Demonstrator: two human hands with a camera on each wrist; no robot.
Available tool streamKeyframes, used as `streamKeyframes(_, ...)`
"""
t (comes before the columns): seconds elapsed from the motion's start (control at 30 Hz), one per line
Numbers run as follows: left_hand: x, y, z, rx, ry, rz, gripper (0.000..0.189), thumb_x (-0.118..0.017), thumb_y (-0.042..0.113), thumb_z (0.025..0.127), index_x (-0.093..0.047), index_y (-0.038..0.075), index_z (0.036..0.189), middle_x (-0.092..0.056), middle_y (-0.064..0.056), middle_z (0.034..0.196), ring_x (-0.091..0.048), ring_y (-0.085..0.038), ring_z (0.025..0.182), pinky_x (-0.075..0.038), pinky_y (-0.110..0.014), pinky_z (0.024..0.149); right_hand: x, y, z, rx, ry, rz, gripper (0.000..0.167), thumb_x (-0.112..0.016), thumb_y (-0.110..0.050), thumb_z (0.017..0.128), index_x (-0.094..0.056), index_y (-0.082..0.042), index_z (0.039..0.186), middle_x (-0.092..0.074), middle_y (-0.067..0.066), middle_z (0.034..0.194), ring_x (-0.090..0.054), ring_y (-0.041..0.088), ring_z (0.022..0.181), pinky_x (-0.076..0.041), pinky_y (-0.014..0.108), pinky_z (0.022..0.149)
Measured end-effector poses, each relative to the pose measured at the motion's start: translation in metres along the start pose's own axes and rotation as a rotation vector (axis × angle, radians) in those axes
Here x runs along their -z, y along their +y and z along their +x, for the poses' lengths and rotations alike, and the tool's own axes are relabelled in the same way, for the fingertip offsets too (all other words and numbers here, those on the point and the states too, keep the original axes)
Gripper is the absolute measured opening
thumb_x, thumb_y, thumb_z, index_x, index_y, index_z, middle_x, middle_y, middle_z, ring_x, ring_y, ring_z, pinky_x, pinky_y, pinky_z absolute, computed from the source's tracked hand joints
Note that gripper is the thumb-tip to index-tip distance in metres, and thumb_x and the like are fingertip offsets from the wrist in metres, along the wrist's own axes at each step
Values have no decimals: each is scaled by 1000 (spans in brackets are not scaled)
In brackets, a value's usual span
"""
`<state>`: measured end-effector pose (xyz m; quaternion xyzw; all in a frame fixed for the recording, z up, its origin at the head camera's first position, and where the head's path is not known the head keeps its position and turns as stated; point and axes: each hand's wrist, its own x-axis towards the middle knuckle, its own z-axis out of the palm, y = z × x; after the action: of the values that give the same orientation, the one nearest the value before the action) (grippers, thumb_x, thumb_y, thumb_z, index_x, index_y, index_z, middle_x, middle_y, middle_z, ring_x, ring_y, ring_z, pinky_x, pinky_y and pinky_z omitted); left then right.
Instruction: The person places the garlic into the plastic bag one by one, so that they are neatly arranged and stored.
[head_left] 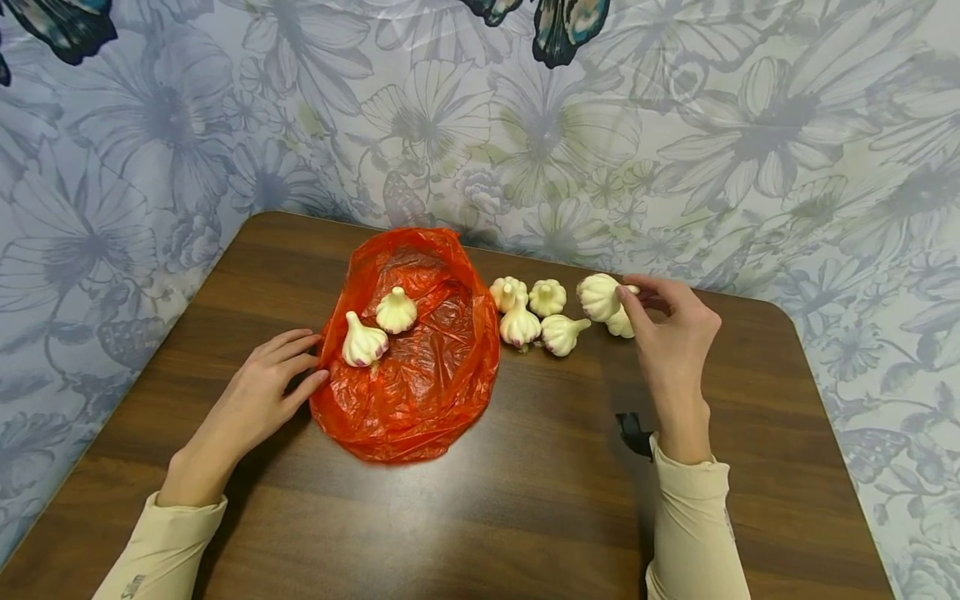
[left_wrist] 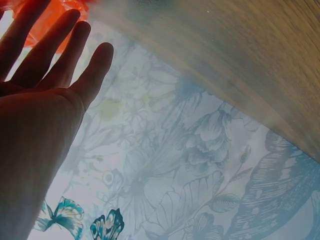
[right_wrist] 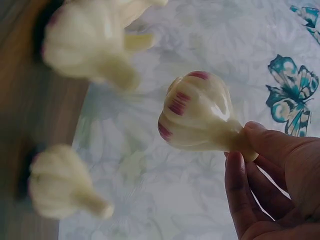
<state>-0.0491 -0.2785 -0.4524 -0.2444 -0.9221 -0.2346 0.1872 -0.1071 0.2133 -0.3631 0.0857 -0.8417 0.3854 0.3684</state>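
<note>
Between thumb and fingertips my right hand (head_left: 671, 321) pinches a garlic bulb (head_left: 597, 297) by its stem. The right wrist view shows this bulb (right_wrist: 197, 112) raised off the table, with purple streaks on its skin. My left hand (head_left: 262, 387) has its fingers loosely extended, fingertips right at the left edge of a red plastic bag (head_left: 442, 417). Two garlic bulbs (head_left: 365, 340) lie inside the spread-open bag. To the right of the bag several more garlic bulbs (head_left: 562, 333) sit on the table, one of them partly hidden behind the right hand and its bulb.
The brown wooden table (head_left: 525, 517) reaches back to a wall hanging (head_left: 465, 125) printed with flowers and butterflies. A small black strap (head_left: 634, 435) shows beside the right wrist.
</note>
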Motion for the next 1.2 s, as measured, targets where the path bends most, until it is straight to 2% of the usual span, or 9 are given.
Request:
streamKeyframes(0.13,0,0,-1,1,3,-3,25,-87,8,82,-80,-3,103,-72,-25,126,-59,-44,129,-45,-61,110,-12,-12,4,-6,12,47,14,-85,-7,89,-83,-4,102,-81,12,94,-65,-4,81,-56,10,79)
streamKeyframes(0.33,1,0,-1,-4,8,-3,24,-87,8,82,-80,-3,102,-72,-25,126,-59,-44,129,-45,-60,111,-33,-33,9,3,46,81,14,-85,-6,89,-83,-3,103,-80,12,94,-73,20,80,-56,10,78)
streamKeyframes(0.47,0,0,0,-10,9,-2,25,-86,8,82,-79,-4,104,-72,-26,125,-60,-45,128,-46,-61,109,-45,-44,9,29,47,112,14,-84,-9,91,-82,-2,103,-79,12,93,-73,27,80,-57,13,78)
streamKeyframes(0.63,0,0,1,-1,-3,-2,26,-86,8,83,-80,-4,105,-72,-26,126,-59,-44,128,-46,-64,106,-60,-55,8,58,44,137,14,-83,-7,91,-81,1,103,-79,14,93,-74,27,81,-59,17,79)
streamKeyframes(0.87,0,0,1,4,-10,-2,23,-86,8,84,-80,-2,103,-72,-25,125,-59,-44,129,-46,-63,107,-79,-71,9,66,25,188,14,-84,-6,90,-82,0,103,-78,14,92,-75,26,79,-62,23,77)
streamKeyframes(1.2,1,0,0,4,-4,-4,21,-85,8,84,-80,-2,101,-73,-25,125,-59,-44,129,-46,-64,106,-108,-89,6,107,-37,229,14,-84,-6,90,-80,1,102,-78,13,95,-74,24,79,-64,32,75)
